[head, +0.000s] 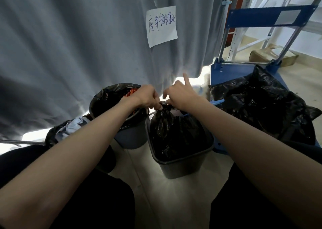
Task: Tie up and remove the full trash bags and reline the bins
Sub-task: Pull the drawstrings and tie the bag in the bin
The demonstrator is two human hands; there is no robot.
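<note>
A black trash bag stands in a dark rectangular bin in the middle of the floor, its neck gathered into a knot at the top. My left hand pinches the knot from the left. My right hand grips the same knot from the right, with its index finger pointing up. Behind and to the left stands a round grey bin lined with a black bag, open, with orange waste showing inside. A third bagged bin sits at the far left, partly hidden by my left forearm.
A blue hand cart stands at the right with tied black bags heaped on its deck. A grey curtain with a handwritten paper sign hangs close behind the bins. Metal shelving and a brown paper bag lie beyond the cart.
</note>
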